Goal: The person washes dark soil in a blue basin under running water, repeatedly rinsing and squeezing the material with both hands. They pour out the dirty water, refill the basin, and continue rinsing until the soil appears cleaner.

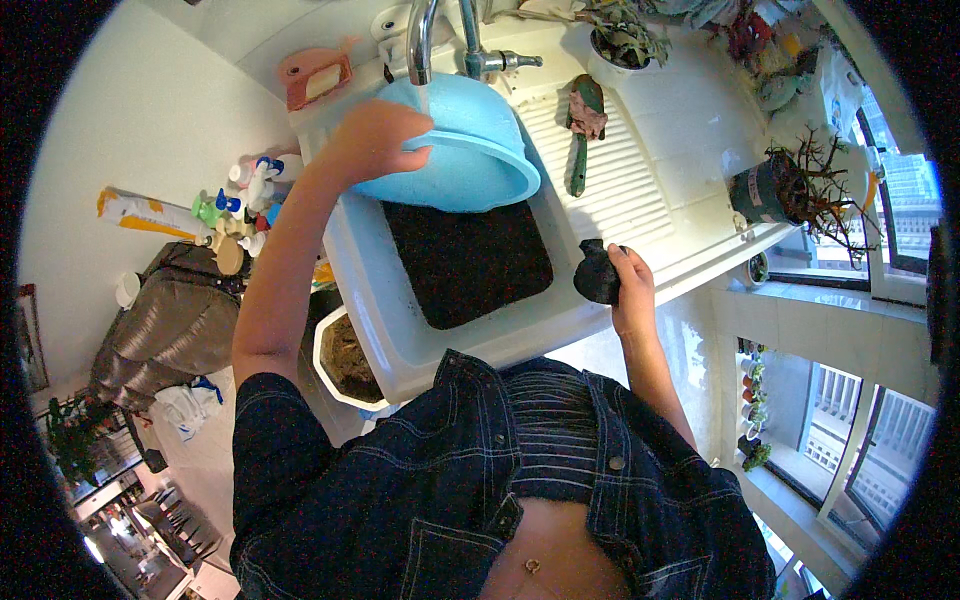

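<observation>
My left hand (386, 142) grips the rim of a light blue plastic basin (472, 112). The basin is tilted on its side, its opening towards me, under the spout of a chrome faucet (421, 45). Below it, the floor of the white sink (367, 300) is covered by something black (472, 262); whether soil or dark water, I cannot tell. My right hand (634, 277), at the sink's right front corner, holds a small black object (598, 276) with a narrow neck, its exact kind unclear.
A green-handled trowel (579, 150) with a pinkish cloth or clump on it lies on the ribbed drainboard (630, 187). Potted plants stand at the back (611, 67) and right (757, 191). Left are several bottles (259, 187) and an octagonal planter of soil (346, 360).
</observation>
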The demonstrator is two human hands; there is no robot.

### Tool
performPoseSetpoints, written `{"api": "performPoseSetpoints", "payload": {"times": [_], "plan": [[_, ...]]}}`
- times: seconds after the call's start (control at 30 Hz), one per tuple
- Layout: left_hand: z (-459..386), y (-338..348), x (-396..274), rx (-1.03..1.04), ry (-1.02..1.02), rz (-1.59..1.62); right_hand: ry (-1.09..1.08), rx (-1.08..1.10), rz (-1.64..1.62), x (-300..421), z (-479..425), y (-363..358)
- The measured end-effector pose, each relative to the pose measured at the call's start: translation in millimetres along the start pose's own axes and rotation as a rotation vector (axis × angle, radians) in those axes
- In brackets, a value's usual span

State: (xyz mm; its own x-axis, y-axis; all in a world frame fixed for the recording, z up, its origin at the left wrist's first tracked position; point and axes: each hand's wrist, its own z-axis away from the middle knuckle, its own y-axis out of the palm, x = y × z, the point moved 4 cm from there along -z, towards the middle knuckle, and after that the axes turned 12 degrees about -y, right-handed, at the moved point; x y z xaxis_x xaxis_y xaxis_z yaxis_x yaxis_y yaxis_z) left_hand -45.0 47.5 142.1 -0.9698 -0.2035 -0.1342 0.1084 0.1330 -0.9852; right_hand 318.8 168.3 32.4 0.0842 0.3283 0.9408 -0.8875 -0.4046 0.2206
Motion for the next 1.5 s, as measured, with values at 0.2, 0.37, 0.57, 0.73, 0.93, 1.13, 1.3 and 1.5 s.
{"api": "performPoseSetpoints", "payload": {"times": [0.2, 0.37, 0.57, 0.73, 0.93, 1.13, 1.3, 1.5], "plan": [[38, -11, 7, -0.068, -0.164, 0.006, 0.003, 0.040, 0.007, -8, -5, -13], [76, -11, 1, -0.278, -0.341, 0.193, 0.020, 0.028, -0.024, 2, -4, -8], [112, 17, 22, -0.204, -0.693, 0.495, 0.031, 0.075, -0.012, 3, -6, -10], [109, 14, 3, -0.288, -0.797, 0.800, 0.031, 0.087, -0.013, 1, -6, -11], [116, 35, 16, -0.177, -1.053, 1.286, 0.020, 0.105, 0.022, -14, -11, -18], [140, 54, 36, -0.110, -1.143, 1.445, 0.058, 0.152, -0.013, -4, -4, -20], [161, 64, 49, -0.010, -1.165, 1.644, 0.020, 0.148, 0.025, -2, -3, -23], [172, 85, 14, -0.087, -1.217, 1.791, -0.066, 0.137, 0.032, 13, -5, -8]]}}
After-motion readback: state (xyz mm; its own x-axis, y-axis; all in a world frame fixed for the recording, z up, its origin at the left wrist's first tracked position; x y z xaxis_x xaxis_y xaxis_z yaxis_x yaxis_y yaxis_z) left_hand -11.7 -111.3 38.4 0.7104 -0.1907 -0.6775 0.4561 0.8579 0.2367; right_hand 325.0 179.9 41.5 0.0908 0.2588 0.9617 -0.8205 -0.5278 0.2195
